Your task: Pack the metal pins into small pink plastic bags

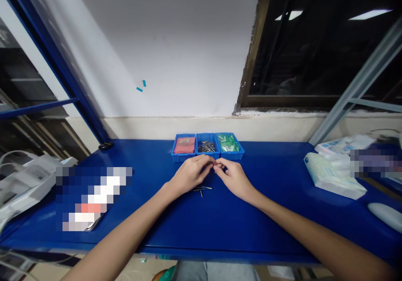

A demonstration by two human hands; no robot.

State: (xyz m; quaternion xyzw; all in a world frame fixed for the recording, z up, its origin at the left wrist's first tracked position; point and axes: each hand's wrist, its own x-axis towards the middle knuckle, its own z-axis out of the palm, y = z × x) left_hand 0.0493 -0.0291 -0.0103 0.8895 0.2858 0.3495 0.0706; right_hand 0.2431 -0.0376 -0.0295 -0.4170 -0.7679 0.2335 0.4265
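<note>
My left hand (192,173) and my right hand (231,176) meet at the fingertips, just in front of the blue bins. Both are pinched closed, and whatever lies between the fingertips is too small to name. Several thin metal pieces (201,190) lie loose on the blue table (207,226), below and between my hands. Behind them stand three blue bins side by side: one with a pink packet (184,145), one with many metal pieces (207,146), one with green and clear packets (228,142).
On the right are a tissue pack (334,176) and a white rounded object (385,216). White equipment (29,180) stands at the left edge, beside a blurred-out item (100,197). A small black object (105,146) sits at the back left. A wall rises behind the table.
</note>
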